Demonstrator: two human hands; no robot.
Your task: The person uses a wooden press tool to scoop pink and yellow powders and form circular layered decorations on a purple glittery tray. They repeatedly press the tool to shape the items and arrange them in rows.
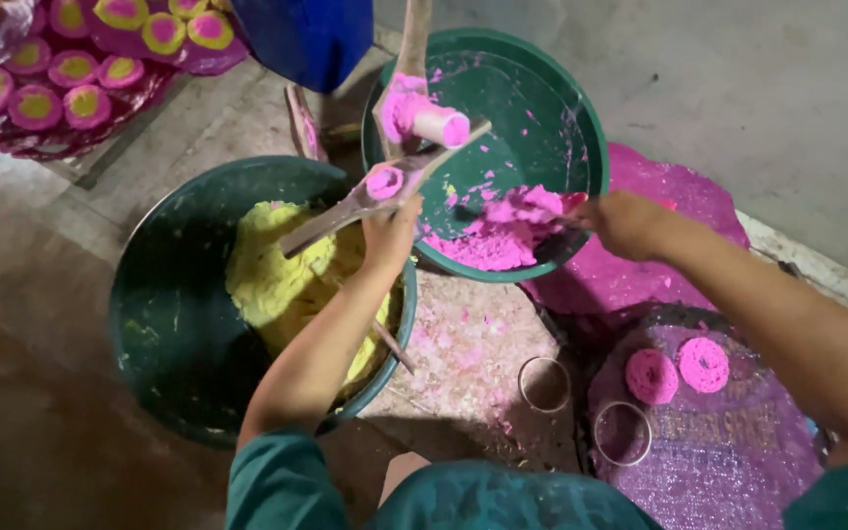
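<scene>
Item, as I logged it from my station: left hand [390, 228] clenched around a wooden press [385, 186], held over the gap between two green basins so that its pink-smeared cylinder [434, 123] hung above the far one, presumably to keep drips inside. Right hand [620, 222] reached into that far basin [581, 118], fingers closed on pink dough [503, 236] at its near rim. Near-left basin [149, 324] held yellow dough [277, 285]. Two pink coils [679, 368] lay on a purple sheet [718, 451] near right, with two empty metal rings [581, 407] beside (ready to hand). Far left, a tray of pink-and-yellow rounds [61, 69]; no legible labels seen.
</scene>
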